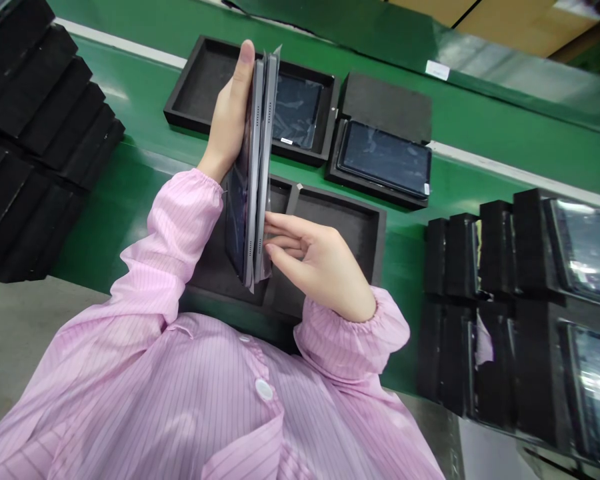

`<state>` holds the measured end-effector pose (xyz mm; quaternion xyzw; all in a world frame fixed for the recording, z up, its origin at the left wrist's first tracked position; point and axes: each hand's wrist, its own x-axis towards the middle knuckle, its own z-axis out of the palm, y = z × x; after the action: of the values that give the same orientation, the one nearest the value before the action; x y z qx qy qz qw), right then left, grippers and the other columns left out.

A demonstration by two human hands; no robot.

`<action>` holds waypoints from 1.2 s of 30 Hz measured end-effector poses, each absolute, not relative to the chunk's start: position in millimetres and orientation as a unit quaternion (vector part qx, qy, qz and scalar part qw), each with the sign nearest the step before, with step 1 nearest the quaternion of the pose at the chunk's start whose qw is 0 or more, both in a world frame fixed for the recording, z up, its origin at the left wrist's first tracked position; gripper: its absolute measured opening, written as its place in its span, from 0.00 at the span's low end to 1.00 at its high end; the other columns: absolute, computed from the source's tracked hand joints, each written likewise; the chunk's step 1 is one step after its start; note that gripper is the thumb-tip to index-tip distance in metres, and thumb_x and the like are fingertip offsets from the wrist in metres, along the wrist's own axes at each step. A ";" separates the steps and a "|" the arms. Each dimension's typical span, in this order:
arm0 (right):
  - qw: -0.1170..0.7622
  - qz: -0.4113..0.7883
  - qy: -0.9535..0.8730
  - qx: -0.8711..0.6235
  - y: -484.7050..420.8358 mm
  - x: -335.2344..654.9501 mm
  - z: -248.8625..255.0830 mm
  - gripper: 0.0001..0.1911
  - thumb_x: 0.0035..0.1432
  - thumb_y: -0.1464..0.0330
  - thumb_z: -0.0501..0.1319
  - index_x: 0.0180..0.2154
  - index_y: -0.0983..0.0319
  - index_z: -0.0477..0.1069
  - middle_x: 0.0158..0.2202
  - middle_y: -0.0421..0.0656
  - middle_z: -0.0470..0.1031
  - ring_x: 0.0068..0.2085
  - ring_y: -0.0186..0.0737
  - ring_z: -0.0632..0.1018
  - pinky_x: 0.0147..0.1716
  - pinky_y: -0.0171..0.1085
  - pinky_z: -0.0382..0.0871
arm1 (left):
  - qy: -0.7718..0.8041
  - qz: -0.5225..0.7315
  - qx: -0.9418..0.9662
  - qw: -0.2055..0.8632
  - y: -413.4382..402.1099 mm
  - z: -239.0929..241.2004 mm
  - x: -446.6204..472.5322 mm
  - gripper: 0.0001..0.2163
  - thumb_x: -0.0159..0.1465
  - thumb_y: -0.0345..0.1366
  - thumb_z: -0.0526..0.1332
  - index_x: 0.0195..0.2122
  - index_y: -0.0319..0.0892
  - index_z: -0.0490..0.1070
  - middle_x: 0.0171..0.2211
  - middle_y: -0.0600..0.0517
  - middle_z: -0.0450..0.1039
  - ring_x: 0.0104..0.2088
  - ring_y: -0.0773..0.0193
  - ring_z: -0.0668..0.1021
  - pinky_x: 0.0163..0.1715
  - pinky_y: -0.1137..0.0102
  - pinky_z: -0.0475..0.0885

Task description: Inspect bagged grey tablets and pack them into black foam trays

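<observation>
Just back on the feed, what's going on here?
A person in a pink striped smock has two tablets held edge-up, side by side, in the left hand. The right hand has its fingertips at the right-hand tablet; whether they pinch its film is hard to tell. Below is a divided black tray. Beyond, one tablet lies in another divided tray, with a further tablet to its right. Black boxes are stacked at left.

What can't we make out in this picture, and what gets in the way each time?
In the head view:
Left hand: fingers other than the thumb, hidden behind the hand and the held tablets.
Held tablets: right-hand outer face, turned nearly edge-on.
White label at upper right: any print, too small.
Black stack at left: cut off by the picture's edge.
</observation>
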<state>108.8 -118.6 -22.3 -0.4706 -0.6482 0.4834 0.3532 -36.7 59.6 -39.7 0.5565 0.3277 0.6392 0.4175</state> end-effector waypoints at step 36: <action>0.333 0.447 -0.678 -0.478 -120.9 111.1 -10.6 0.19 0.59 0.66 0.62 0.51 0.64 0.75 0.38 0.43 0.83 0.35 0.39 0.84 0.35 0.36 0.83 | 0.314 0.675 0.573 0.343 26.7 -20.9 -26.7 0.31 0.59 0.70 0.44 0.18 0.49 0.66 0.23 0.49 0.60 0.26 0.58 0.64 0.29 0.62 0.62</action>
<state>111.1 -120.9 -10.6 -0.4784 -0.6783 0.4474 0.3329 -26.7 26.7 -20.9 0.5729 0.3145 0.6745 0.3434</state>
